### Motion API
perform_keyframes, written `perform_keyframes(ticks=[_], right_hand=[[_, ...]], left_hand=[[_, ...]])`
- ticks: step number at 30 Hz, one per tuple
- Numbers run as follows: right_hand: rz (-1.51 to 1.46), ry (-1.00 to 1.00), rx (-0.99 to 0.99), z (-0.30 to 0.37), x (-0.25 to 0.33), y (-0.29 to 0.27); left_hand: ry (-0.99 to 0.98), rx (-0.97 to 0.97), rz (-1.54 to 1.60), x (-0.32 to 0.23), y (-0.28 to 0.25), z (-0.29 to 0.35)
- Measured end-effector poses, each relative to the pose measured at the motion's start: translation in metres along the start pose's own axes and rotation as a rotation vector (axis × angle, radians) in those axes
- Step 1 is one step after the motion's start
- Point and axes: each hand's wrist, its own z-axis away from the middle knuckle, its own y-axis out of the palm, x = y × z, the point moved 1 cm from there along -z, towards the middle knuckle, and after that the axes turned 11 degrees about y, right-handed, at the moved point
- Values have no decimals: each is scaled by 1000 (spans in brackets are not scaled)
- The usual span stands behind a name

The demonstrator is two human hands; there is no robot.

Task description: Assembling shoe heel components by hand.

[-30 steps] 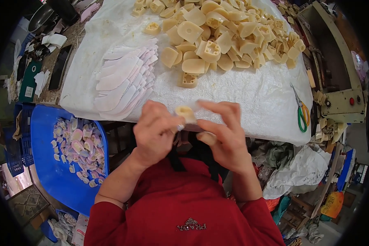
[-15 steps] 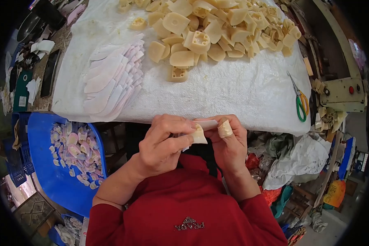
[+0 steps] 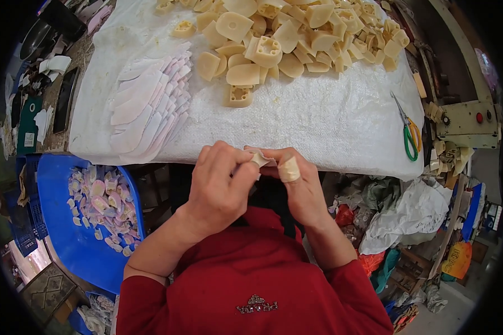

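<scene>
Just off the table's near edge, my two hands meet around a small cream plastic shoe heel (image 3: pixel 259 161) and a thin pale sheet piece (image 3: pixel 269 161). My left hand (image 3: pixel 219 184) is closed, its thumb and fingers pinching the heel, which they mostly cover. On the other side my right hand (image 3: pixel 300 187) pinches the sheet piece against it. Beige tape wraps the right thumb. Ahead on the table, a big heap of similar cream heels (image 3: pixel 292 65) covers the far middle and right. Overlapping pale pink and white cut pieces (image 3: pixel 145 103) lie fanned out at the left.
White woven sheeting (image 3: pixel 296 125) covers the table. Scissors (image 3: pixel 408 131) with green and yellow handles lie near its right edge. Below left stands a blue bin (image 3: pixel 67 245) with many covered pieces. A control box (image 3: pixel 468 124) is at the right, above crumpled bags (image 3: pixel 411 209).
Both hands have shifted slightly left and up, closer together. My left hand has turned over the heel, hiding most of it, and the sheet piece now bends around it.
</scene>
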Motion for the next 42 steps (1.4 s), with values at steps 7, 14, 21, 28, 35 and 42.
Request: perform_keyframes(ticks=[7, 14, 21, 28, 35, 42], right_hand=[[-144, 143, 405, -27, 2, -30], [-1, 173, 448, -39, 2, -28], [-104, -38, 279, -39, -8, -20], [29, -348, 290, -34, -11, -11], [27, -301, 96, -28, -2, -3], [526, -746, -162, -25, 2, -3]], left_hand=[[-199, -172, 597, 1, 5, 9], [-55, -32, 348, 5, 1, 8], [-386, -249, 621, 3, 6, 7], [-627, -360, 867, 2, 16, 12], [-667, -330, 804, 2, 11, 5], [-368, -225, 419, -1, 6, 1]])
